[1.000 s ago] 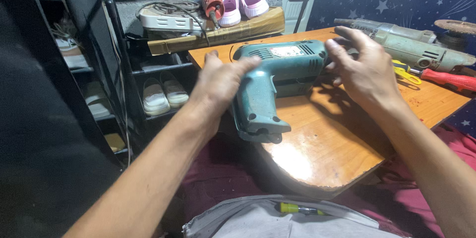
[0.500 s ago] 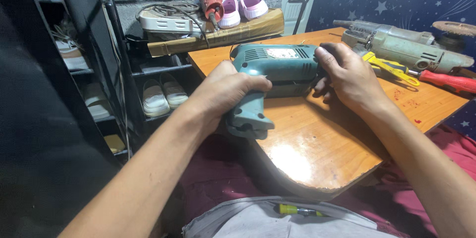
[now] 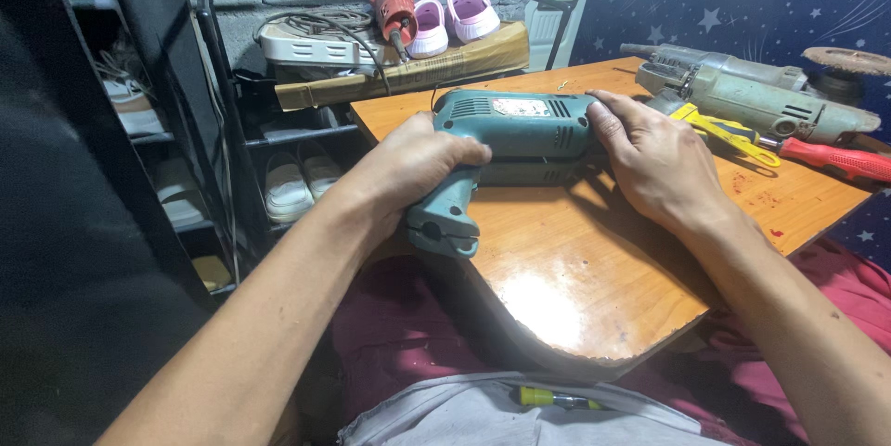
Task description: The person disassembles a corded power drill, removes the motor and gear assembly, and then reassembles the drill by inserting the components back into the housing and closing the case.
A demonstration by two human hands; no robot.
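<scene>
Two hands grip a teal electric drill (image 3: pixel 520 126) lying on its side on the wooden tabletop (image 3: pixel 594 260): left hand (image 3: pixel 413 163) fingers wrap its pistol handle, right hand (image 3: pixel 654 158) fingers close around its front.

I'm in a home workshop: an angle grinder (image 3: pixel 761 93) beyond my right hand (image 3: pixel 659 163), shoe shelves (image 3: pixel 278 130) past my left.

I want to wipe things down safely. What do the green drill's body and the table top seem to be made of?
The drill, held by the left hand and right hand, looks like matte teal plastic with moulded vent slots. The table looks like varnished wood or wood-look laminate: orange grain, glossy glare.
</scene>
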